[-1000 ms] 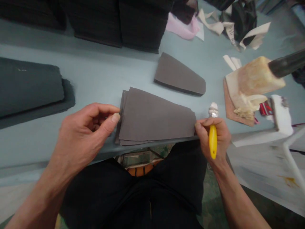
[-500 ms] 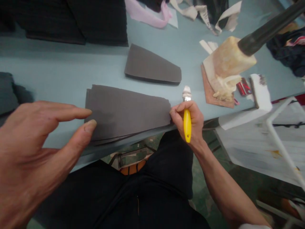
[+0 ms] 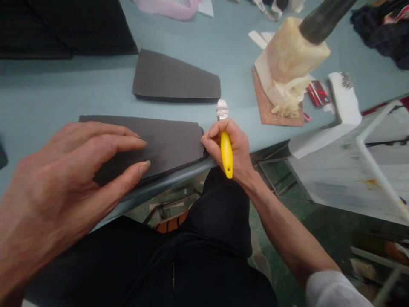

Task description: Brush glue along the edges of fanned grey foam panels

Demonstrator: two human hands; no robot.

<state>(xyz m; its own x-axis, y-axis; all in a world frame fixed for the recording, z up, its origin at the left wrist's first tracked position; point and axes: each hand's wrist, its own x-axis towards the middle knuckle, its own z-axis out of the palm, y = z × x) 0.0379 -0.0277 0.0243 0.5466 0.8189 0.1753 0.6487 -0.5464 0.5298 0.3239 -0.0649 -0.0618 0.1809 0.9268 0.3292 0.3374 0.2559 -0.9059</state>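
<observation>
At the table's near edge lies a stack of dark grey tapered pieces (image 3: pixel 172 140), narrow end to the right. Over its left part is my left hand (image 3: pixel 92 170), thumb and fingers apart and holding nothing; whether it touches the stack I cannot tell. My right hand (image 3: pixel 231 145) is closed round a brush (image 3: pixel 227 155) with a yellow handle and whitish bristles pointing away from me. Its thumb and forefinger are at the stack's narrow right end. A second tapered grey stack (image 3: pixel 175 79) lies farther back.
A stained, cream-coloured container (image 3: pixel 287 55) with a dark tube in its top stands on a brown board (image 3: pixel 265 106) at the right. Beside it are a red packet (image 3: pixel 317 94) and a white block (image 3: pixel 345 98). Large black stacks (image 3: pixel 86 25) stand at back left, near pink cloth (image 3: pixel 172 8).
My left hand has moved right, over the near stack. The near stack's layers look more even at the left. The view has shifted, so the table things appear farther left.
</observation>
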